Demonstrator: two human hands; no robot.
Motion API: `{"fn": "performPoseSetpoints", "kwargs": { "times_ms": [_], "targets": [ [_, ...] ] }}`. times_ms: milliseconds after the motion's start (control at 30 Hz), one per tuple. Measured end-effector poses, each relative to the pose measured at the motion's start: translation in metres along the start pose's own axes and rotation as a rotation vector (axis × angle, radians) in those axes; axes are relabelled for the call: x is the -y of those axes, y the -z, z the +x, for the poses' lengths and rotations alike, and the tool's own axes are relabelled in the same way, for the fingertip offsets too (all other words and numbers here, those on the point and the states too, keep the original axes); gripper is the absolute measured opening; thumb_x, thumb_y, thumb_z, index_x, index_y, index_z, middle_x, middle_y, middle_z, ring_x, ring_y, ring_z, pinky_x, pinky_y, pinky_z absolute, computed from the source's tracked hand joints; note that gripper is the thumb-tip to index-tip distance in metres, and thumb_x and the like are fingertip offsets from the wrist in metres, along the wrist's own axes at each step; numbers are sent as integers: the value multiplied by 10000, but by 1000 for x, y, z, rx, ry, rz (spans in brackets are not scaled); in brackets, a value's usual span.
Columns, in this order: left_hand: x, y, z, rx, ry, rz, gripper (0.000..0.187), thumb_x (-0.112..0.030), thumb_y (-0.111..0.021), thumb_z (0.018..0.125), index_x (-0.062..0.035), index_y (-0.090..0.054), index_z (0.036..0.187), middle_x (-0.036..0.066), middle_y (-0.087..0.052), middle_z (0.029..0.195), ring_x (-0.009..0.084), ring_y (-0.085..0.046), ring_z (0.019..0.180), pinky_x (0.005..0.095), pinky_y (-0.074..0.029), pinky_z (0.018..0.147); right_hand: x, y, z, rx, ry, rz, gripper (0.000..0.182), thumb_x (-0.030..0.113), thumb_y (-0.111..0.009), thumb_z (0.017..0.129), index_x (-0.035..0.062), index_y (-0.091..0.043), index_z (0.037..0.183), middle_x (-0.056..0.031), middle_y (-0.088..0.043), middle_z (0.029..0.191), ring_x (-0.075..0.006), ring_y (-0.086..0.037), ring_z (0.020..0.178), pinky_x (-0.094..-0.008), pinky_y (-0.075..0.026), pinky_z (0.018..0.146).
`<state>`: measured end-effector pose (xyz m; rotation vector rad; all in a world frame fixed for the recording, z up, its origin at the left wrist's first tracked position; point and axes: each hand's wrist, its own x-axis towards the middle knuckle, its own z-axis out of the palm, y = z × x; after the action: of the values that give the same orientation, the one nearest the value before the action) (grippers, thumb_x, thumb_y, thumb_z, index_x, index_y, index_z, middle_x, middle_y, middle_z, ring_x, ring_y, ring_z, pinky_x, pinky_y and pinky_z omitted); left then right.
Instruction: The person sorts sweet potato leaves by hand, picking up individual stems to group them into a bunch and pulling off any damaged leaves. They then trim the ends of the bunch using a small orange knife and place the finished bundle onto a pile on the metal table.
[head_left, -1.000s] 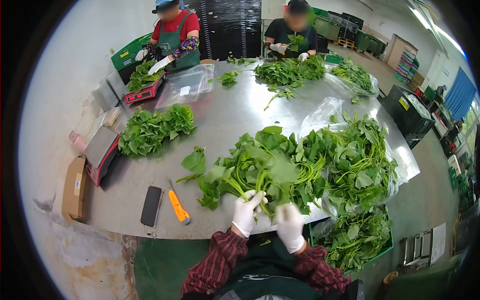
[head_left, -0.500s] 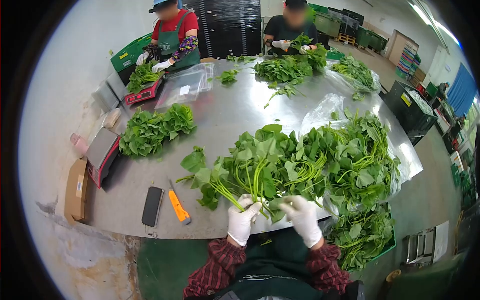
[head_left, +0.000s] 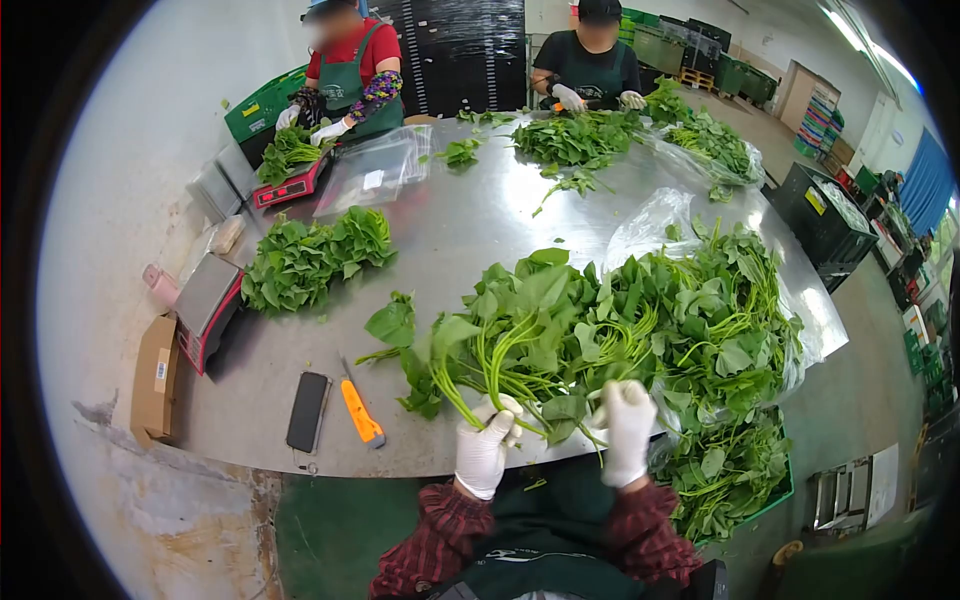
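Observation:
My left hand [head_left: 484, 447], in a white glove, is closed around the stems of a bunch of leafy greens [head_left: 492, 350]. The bunch leans over the table's near edge, its broad leaves pointing away from me. To its right, my right hand [head_left: 627, 432], also gloved, is raised with curled fingers beside a loose leaf [head_left: 564, 412] and thin stems. What those fingers pinch is hidden. Just beyond both hands lies a large heap of the same greens [head_left: 690, 320], spread on clear plastic.
An orange-handled knife [head_left: 361, 414] and a black phone [head_left: 307, 411] lie at left. Farther left are a greens pile [head_left: 315, 262], a red scale [head_left: 207, 310] and a cardboard box [head_left: 156, 380]. Two co-workers stand across the metal table [head_left: 450, 220]. A crate of greens [head_left: 735, 480] sits low at right.
My right hand has moved slightly right and its fingers have curled in. My left hand keeps the bunch, which shifts slightly left. The co-worker opposite has lowered the greens.

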<state>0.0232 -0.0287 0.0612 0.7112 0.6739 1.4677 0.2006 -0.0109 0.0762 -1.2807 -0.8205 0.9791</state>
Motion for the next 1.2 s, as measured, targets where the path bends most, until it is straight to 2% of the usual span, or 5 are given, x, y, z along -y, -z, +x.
{"fn": "performPoseSetpoints", "kwargs": {
  "times_ms": [400,500,633,833,1200],
  "targets": [
    [-9,15,7,-144,-8,313,94,-44,-591,848,23,-620,907,24,-564,808,70,-496,588,186,-372,500,-54,34,49,-17,506,-783,224,152,-578,846,-5,-589,688,-90,-555,523,-162,-532,417,-304,-397,435],
    [-25,32,21,-164,61,610,246,-122,-587,861,26,-613,1057,28,-590,813,43,-471,540,173,-332,437,-36,25,58,37,95,-589,261,160,-553,855,-34,-580,682,-106,-534,466,-176,-534,372,-295,-410,411],
    [-20,78,32,-373,-57,879,318,-210,-541,906,17,-589,1125,24,-560,596,30,-367,404,181,-269,381,-94,32,115,39,254,-879,363,230,-523,874,-44,-589,646,-125,-544,458,-202,-581,397,-305,-445,417],
    [-31,53,14,-359,-51,664,267,-181,-514,927,2,-609,1097,72,-623,993,27,-450,518,166,-329,461,-66,15,120,46,-312,-645,384,281,-627,798,-37,-587,587,-96,-536,453,-195,-508,346,-330,-409,370],
    [-33,7,1,-360,-160,520,172,-92,-543,896,-3,-633,1012,32,-629,874,15,-457,546,153,-302,453,3,-16,42,-72,356,-400,175,87,-665,799,-21,-548,871,-35,-529,570,-82,-488,442,-233,-380,439]
  ]
}}
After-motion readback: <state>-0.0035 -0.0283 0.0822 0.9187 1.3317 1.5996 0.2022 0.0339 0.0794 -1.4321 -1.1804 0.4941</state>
